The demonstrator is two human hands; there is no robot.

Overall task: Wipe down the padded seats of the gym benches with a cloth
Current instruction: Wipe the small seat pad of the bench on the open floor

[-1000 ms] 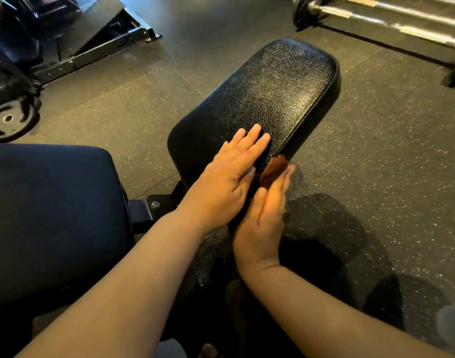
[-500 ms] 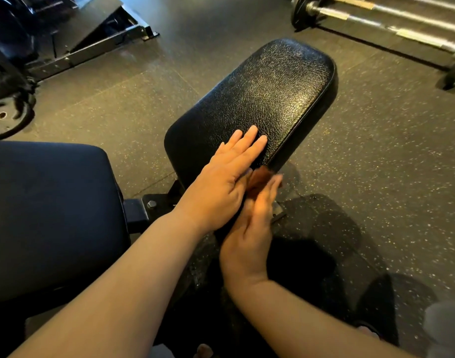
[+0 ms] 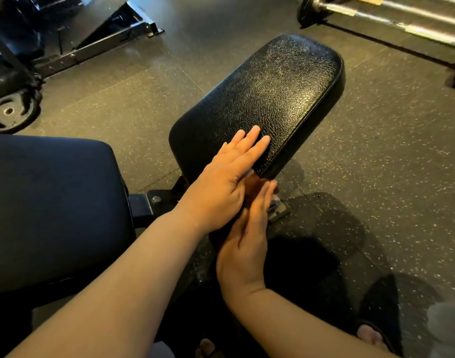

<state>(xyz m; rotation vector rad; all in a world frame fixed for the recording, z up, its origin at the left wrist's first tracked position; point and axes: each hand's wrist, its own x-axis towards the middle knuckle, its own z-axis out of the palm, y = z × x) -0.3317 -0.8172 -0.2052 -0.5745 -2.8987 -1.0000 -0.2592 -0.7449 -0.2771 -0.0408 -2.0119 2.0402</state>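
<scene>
**Two flat hands at near corner of black bench pad**

Speckled dark rubber gym flooring (image 3: 376, 156) fills the background. On it, centre frame, sits the glossy black pebbled-vinyl seat pad (image 3: 267, 99), a rounded rectangle running diagonally away toward upper right.

Left hand (image 3: 221, 187) lies flat on the near end of that pad, fingers straight and together, tips pointing up the pad; nothing curled round anything. Right hand (image 3: 247, 244) is just beside it on the near-right side, at or just below the pad's edge, fingers straight and held on edge, thumb side touching the left hand.

Between the two hands a small brownish-red patch (image 3: 252, 183) shows, blurred and mostly covered; may be the cloth, cannot tell for sure. Right fingers extend alongside it; no clear grip visible.

Under the pad's near end: black metal bench frame with a bolt (image 3: 156, 199), joining the pad to the matte dark navy cushion (image 3: 48, 208) that fills the left foreground.

Further out:
- black weight plate (image 3: 9, 112) lying at far left, beside a black steel machine base (image 3: 97, 40) in the upper left
- chrome barbell with a dark plate (image 3: 376, 14) on the floor, upper right, well apart from the pad
- person's foot in a dark sandal (image 3: 371, 334) at lower right, with dark shadow on the floor below the hands.
</scene>
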